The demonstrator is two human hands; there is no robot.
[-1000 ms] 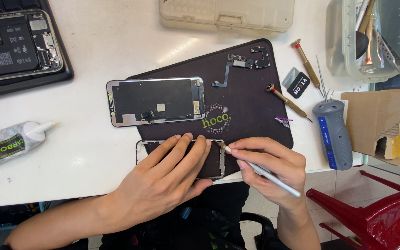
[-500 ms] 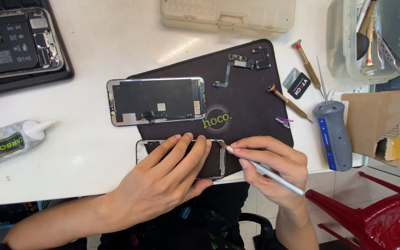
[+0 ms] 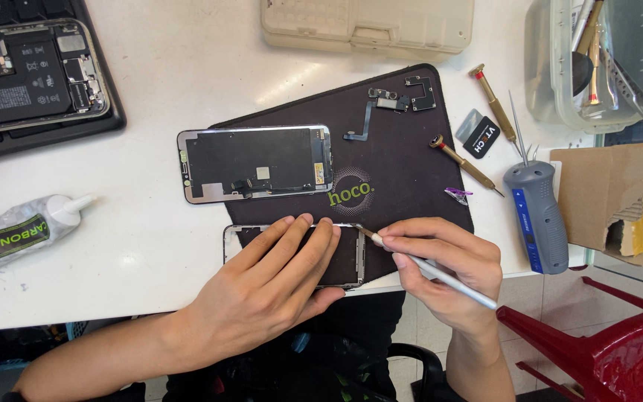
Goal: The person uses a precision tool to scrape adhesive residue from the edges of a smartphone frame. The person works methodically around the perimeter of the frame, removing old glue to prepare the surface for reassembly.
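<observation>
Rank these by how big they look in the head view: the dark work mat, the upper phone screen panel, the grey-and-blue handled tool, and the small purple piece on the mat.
1. Dark work mat, clearly largest.
2. Upper phone screen panel.
3. Grey-and-blue handled tool, shorter and narrower than the panel.
4. Small purple piece, by far the smallest.
All lie on the same table, so nearness hardly skews the order.

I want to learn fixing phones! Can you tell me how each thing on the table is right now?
left hand: flat on the lower screen panel, pinning it.
right hand: gripping a thin metal tool, tip at the panel's corner.
upper screen panel: lying back side up, untouched.
glue tube: lying down, nozzle on.
open phone: insides showing.
beige box: shut.
</observation>
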